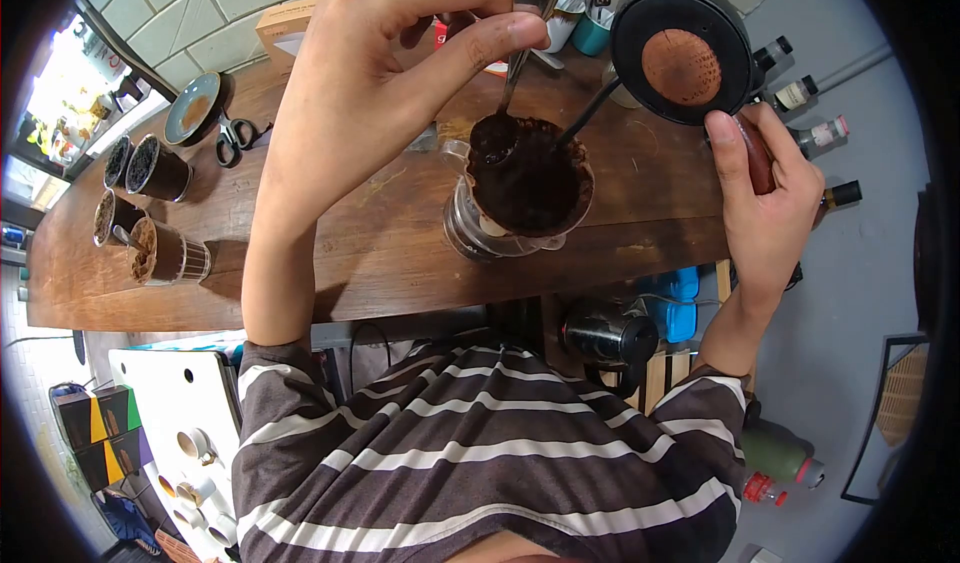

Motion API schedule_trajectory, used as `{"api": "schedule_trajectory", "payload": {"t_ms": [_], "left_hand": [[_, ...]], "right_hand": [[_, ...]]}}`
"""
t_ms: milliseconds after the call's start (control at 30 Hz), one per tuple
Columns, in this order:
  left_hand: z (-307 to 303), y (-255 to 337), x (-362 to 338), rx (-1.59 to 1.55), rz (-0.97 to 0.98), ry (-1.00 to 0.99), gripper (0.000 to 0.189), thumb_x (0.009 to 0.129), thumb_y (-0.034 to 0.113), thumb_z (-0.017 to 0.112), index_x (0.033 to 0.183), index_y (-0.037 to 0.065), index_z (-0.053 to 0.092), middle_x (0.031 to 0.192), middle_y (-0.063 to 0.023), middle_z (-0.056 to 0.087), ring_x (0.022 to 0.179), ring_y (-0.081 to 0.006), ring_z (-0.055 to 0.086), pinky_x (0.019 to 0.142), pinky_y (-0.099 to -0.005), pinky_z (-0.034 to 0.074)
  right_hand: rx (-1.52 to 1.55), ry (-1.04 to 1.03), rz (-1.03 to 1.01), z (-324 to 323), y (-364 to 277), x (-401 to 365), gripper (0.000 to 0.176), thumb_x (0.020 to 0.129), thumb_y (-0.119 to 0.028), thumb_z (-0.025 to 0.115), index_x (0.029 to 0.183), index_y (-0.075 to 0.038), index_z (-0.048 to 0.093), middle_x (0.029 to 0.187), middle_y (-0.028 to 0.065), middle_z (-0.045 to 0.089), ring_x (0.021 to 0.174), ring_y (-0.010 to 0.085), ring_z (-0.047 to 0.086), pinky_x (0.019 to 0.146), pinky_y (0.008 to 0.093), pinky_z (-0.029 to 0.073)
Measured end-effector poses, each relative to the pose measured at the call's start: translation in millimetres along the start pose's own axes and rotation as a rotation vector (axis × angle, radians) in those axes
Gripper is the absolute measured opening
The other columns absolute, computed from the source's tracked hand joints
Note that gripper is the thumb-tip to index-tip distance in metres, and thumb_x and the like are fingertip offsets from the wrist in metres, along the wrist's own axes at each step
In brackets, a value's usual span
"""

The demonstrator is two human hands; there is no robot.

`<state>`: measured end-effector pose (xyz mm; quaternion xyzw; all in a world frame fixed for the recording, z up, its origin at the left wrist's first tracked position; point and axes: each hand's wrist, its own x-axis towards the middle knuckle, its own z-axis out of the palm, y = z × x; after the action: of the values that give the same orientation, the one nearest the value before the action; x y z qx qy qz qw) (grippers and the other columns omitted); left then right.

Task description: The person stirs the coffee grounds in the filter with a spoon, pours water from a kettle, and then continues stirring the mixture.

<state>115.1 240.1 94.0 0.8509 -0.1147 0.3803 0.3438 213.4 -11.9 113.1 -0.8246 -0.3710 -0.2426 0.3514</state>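
My left hand (375, 103) pinches the handle of a metal spoon (513, 78) between thumb and fingers. The spoon's bowl end dips into dark, wet coffee grounds (530, 188) in a coffee dripper (457, 150). Beneath the dripper stands a clear glass server (464, 225), partly hidden by it. My right hand (768, 188) is closed around the reddish-brown handle of a black gooseneck kettle (680, 68) with a brown disc on its lid. The kettle is held at the dripper's upper right, its thin spout reaching over the grounds. Whether water flows is not clear.
On the wooden table (380, 253), scissors (235, 141), a plate (194, 108) and several dark-filled cups (160, 168) stand left. A teal cup (592, 33) with forks is behind the dripper. Bottles (797, 93) stand right; a black jug-like appliance (608, 331) sits below the front edge.
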Motion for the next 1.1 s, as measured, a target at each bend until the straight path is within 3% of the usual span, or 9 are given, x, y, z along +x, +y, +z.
{"api": "schedule_trajectory", "payload": {"t_ms": [267,567,733,1100], "left_hand": [[1.3,0.6,0.8,0.019,0.018,-0.017,0.015,0.088,0.012,0.071,0.085,-0.002,0.067,0.073,-0.0009,0.057,0.066,-0.0085,0.047,0.063,-0.024,0.038],[17.2,-5.9,-1.3,-0.043,-0.13,0.008,0.019,0.091,0.018,0.07,0.092,0.0,0.072,0.073,0.0023,0.062,0.068,-0.0035,0.049,0.063,-0.0233,0.039],[20.6,-6.8,-1.7,-0.081,-0.23,-0.03,0.021,0.093,0.019,0.068,0.095,-0.002,0.072,0.075,0.0004,0.065,0.073,-0.0037,0.054,0.066,-0.0218,0.042],[21.0,-15.2,0.8,-0.093,-0.252,-0.033,0.023,0.093,0.019,0.067,0.096,-0.002,0.073,0.081,-0.0034,0.069,0.077,-0.0063,0.059,0.073,-0.0235,0.046]], "right_hand": [[-0.021,-0.004,-0.031,-1.4,-2.4,0.8,0.032,0.085,-0.029,0.077,0.079,0.0,0.063,0.056,0.0034,0.053,0.05,0.0094,0.044,0.052,0.0238,0.037],[0.009,0.001,-0.078,1.1,-4.9,1.2,0.03,0.085,-0.028,0.077,0.083,-0.001,0.064,0.06,0.0042,0.057,0.051,0.0099,0.05,0.054,0.0228,0.041],[0.007,0.001,-0.077,2.1,-4.2,1.9,0.03,0.084,-0.028,0.078,0.084,-0.001,0.064,0.061,0.0052,0.059,0.052,0.0118,0.053,0.055,0.0236,0.043],[-0.005,0.048,-0.129,4.2,-7.9,4.1,0.03,0.084,-0.028,0.078,0.084,-0.002,0.063,0.062,0.0056,0.06,0.052,0.0126,0.054,0.055,0.0241,0.044]]}}
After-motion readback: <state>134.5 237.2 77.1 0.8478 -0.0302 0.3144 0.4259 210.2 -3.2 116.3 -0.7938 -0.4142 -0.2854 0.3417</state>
